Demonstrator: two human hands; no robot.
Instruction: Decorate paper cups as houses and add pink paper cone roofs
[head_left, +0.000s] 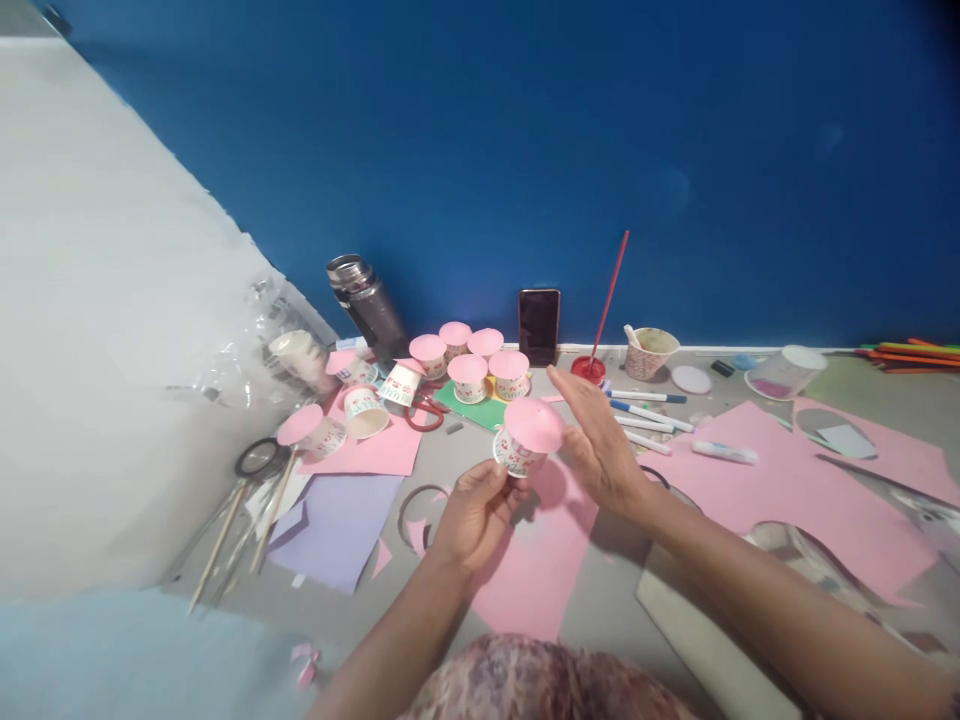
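Note:
My left hand [480, 515] grips a small patterned paper cup [512, 456] by its lower side, lifted above the table. A round pink paper disc [534, 425] sits on top of that cup, slightly tilted. Close to the disc's right edge, my right hand [592, 440] is held up with its fingers stretched out, holding nothing; whether it touches the disc I cannot tell. Beyond my hands, several similar cups topped with pink discs [469, 370] stand grouped, some on a green sheet [484, 412]. Pink paper [536, 590] lies beneath my hands.
More cups [365, 412] lie on their sides at left, near red-handled scissors [425, 415] and purple paper [345, 530]. A steel flask [371, 310] and a phone [539, 325] stand by the blue wall. Markers [649, 397], a red paint pot [588, 370] and cut pink paper [780, 470] are at right.

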